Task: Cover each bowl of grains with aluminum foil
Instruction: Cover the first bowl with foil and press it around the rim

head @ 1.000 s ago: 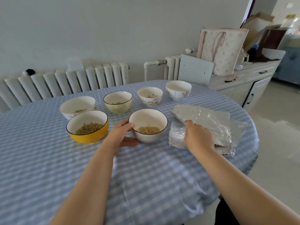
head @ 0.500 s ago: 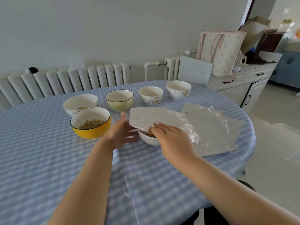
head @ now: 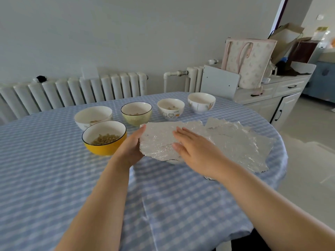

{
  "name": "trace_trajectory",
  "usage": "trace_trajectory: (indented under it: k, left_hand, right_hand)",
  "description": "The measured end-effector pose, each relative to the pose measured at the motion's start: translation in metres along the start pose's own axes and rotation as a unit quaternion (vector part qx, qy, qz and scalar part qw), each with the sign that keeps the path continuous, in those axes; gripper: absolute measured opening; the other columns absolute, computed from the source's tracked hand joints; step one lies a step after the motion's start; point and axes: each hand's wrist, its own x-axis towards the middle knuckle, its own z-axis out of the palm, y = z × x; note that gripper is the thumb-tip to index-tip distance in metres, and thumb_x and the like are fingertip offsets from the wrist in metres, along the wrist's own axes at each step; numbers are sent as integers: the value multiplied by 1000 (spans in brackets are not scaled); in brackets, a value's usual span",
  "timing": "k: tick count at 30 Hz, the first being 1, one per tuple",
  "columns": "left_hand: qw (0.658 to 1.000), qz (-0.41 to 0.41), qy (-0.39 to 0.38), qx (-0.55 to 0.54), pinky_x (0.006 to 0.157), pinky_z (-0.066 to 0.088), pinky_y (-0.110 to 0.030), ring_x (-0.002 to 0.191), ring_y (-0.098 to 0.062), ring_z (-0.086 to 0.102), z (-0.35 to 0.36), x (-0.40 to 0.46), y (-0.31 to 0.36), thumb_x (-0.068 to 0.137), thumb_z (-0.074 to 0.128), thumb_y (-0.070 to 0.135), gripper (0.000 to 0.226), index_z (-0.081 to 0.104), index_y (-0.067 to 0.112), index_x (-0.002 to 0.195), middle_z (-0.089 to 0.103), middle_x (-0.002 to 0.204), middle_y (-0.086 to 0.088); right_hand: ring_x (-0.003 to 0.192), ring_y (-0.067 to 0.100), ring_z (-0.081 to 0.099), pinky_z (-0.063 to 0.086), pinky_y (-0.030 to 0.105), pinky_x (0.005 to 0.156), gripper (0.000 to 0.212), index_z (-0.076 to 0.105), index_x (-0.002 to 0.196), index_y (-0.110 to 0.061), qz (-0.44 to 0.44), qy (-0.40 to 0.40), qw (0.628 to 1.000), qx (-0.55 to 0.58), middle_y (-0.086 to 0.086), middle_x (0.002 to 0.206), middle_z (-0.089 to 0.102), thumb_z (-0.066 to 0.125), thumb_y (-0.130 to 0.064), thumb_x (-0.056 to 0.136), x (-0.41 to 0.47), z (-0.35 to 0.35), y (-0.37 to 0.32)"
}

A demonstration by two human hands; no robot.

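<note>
Right hand [head: 195, 151] flat, fingers straight, pressing foil sheet [head: 159, 140] onto bowl beneath; left hand [head: 131, 147] grip apart, steadying foil edge.

A home dining room: clothed table [head: 54, 178], radiator [head: 72, 91], cupboard [head: 272, 98].

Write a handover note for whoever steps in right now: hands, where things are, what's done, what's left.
Left hand: open, against the left edge of the foil sheet and the bowl side beneath.
Right hand: open, flat on top of that sheet.
The sheet lies loose over the nearest white bowl, not yet crimped.
Spare foil sheets lie to the right on the table.
Uncovered: yellow bowl, white bowl, green bowl, cat-print bowl, far white bowl.
Left: press the foil round this rim, then cover the other five.
</note>
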Motion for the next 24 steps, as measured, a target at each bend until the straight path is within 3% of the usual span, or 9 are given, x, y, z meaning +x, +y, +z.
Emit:
trace_trajectory:
  k: [3, 6, 9, 11, 12, 14, 18, 21, 24]
  left_hand:
    - [999, 36, 14, 31, 94, 46, -40, 117, -24, 62, 1, -4, 2, 103, 35, 42, 44, 56, 13, 129, 66, 126, -9]
    - [987, 98, 56, 115, 109, 34, -30, 135, -17, 45, 1, -10, 10, 101, 38, 44, 51, 42, 17, 144, 49, 146, -4]
    - [946, 218, 126, 203, 94, 37, -5, 129, 7, 42, 7, -18, 27, 101, 44, 37, 42, 41, 27, 142, 46, 143, 17]
    - [927, 256, 119, 249, 96, 37, -9, 126, 12, 40, 17, -26, 38, 101, 49, 31, 43, 39, 31, 143, 42, 141, 24]
    - [906, 258, 109, 318, 101, 37, -17, 127, 8, 41, 25, -29, 44, 100, 50, 30, 45, 39, 32, 144, 41, 143, 23]
    - [817, 223, 86, 525, 104, 34, -26, 126, 0, 46, 43, -26, 49, 100, 46, 27, 46, 37, 30, 146, 41, 144, 16]
    - [642, 130, 33, 755, 119, 13, -36, 149, -21, 14, 70, 2, 26, 102, 30, 22, 52, 22, 12, 152, 13, 162, -8]
    - [590, 75, 14, 804, 121, 6, -37, 150, -22, 3, 62, 16, 6, 103, 24, 29, 56, 11, 11, 155, 1, 164, -8]
    - [598, 65, -9, 799, 122, 2, -37, 150, -20, -3, 56, 16, -1, 104, 22, 34, 57, 8, 13, 155, -3, 164, -5]
  right_hand:
    - [148, 7, 6, 9, 29, 118, 54, 21, 153, -21, 25, -3, 1000, 16, -6, 162, 10, 31, -39, 103, 17, -13, 24]
    - [148, 6, 4, 7, 25, 116, 53, 21, 153, -19, 36, -15, 999, 18, -5, 162, 9, 35, -31, 103, 31, -20, 44]
    - [148, 6, 1, 4, 25, 116, 53, 19, 154, -16, 25, -35, 999, 26, -4, 163, 5, 34, -23, 103, 38, -17, 47]
    - [148, 8, -1, 2, 28, 119, 54, 16, 154, -16, 11, -39, 999, 1, -2, 163, 2, 31, -24, 103, 43, -12, 44]
    - [149, 10, -3, 2, 30, 120, 54, 15, 154, -15, 4, -42, 999, -24, -1, 163, 0, 30, -25, 103, 46, -10, 43]
    - [149, 14, -5, 1, 33, 121, 56, 11, 155, -14, -2, -60, 997, -55, 3, 163, -3, 26, -28, 103, 53, -5, 42]
    - [149, 17, -8, -1, 37, 122, 58, 5, 155, -12, 28, -119, 990, -76, 6, 163, -5, 21, -32, 103, 61, 10, 44]
    - [149, 16, -9, -1, 38, 122, 58, 4, 155, -14, 48, -120, 989, -71, 3, 163, -6, 18, -34, 103, 65, 18, 50]
    - [149, 13, -10, -2, 36, 122, 58, 2, 155, -15, 49, -122, 989, -59, 1, 162, -9, 16, -36, 103, 67, 20, 53]
